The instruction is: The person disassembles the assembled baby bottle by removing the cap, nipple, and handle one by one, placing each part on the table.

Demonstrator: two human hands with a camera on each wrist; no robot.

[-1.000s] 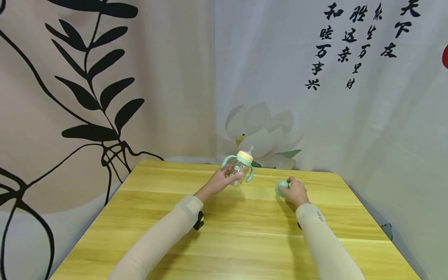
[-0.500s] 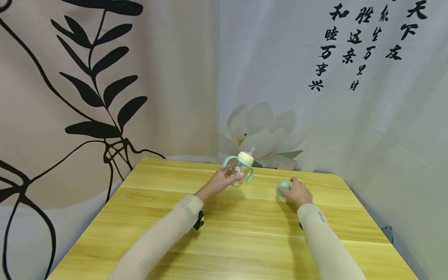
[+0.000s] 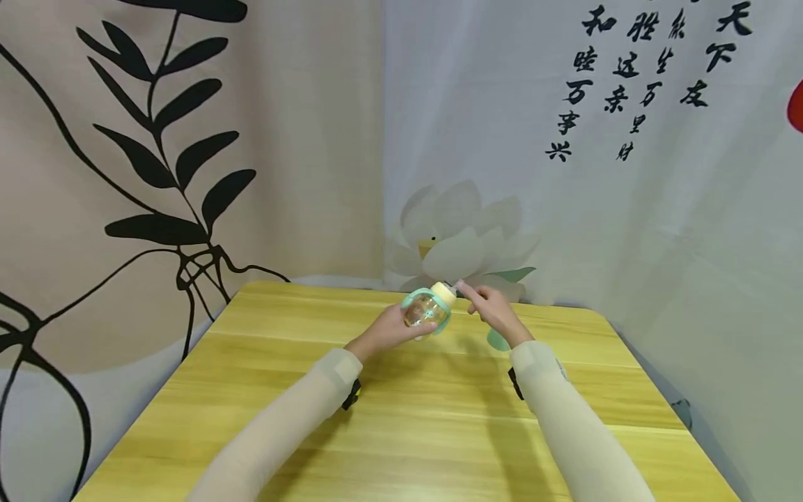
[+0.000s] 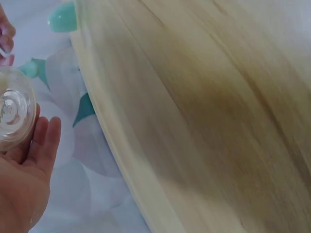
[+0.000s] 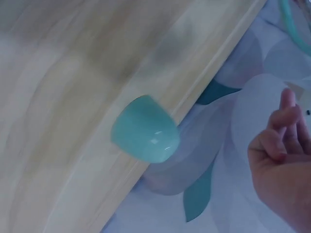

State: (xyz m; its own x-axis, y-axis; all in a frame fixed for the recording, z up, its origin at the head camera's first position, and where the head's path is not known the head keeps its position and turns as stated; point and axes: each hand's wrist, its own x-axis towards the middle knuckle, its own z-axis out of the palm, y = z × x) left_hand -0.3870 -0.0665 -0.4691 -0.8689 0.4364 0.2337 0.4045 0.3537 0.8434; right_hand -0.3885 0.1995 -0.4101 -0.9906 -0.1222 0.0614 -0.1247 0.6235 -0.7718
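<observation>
My left hand (image 3: pixel 389 329) grips a clear baby bottle (image 3: pixel 422 311) above the far part of the table, tilted with its teat end to the right. The bottle has a pale yellow collar (image 3: pixel 444 293) and mint handles. At the teat end, my right hand (image 3: pixel 497 312) reaches in with its index finger extended, the fingertip at or touching the teat; the other fingers are bent. A mint bottle cap (image 5: pixel 146 130) stands on the table below the right hand, partly hidden by the wrist in the head view. The left wrist view shows the clear bottle base (image 4: pixel 13 109) in the left palm.
The wooden table (image 3: pixel 401 432) spreads under both arms, its far edge just beyond the hands. Behind it hangs a cloth backdrop (image 3: pixel 326 139) with printed leaves, a lotus and black characters.
My right hand has let go of the mint cap, leaving it on the table, and has moved up and left to the teat. The bottle stays in my left hand, tipped further right.
</observation>
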